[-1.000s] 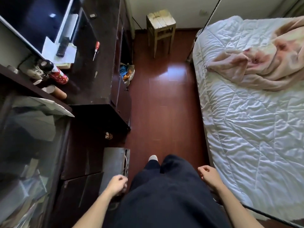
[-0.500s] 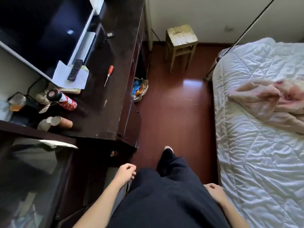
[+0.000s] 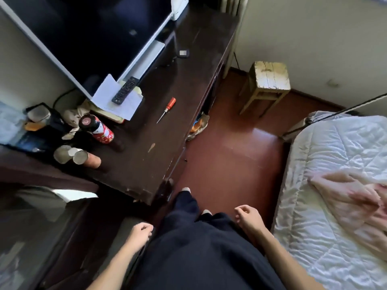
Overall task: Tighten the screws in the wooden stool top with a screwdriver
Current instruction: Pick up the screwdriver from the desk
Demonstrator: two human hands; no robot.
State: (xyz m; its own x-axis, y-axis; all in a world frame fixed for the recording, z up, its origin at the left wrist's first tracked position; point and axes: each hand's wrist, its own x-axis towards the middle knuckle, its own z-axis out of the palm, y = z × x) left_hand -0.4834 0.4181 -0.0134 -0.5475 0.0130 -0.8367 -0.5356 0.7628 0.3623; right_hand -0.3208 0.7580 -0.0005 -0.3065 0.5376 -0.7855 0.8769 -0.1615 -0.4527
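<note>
Fingers of the left hand [image 3: 139,234] and right hand [image 3: 250,218] were seen loosely curled, empty. A screwdriver [image 3: 167,108] was seen on the desk [image 3: 167,139]; screws in the far stool [image 3: 270,75] were indiscernible.

The stool [image 3: 270,77] has been brought nearer and is now seen at the upper right of the frame, no longer at the upper centre. The screwdriver [image 3: 167,109] on the desk [image 3: 159,143] has been carried toward the middle left. The right grip [image 3: 249,218] has been swung forward and inward, and the left grip [image 3: 140,233] has been drawn back.
</note>
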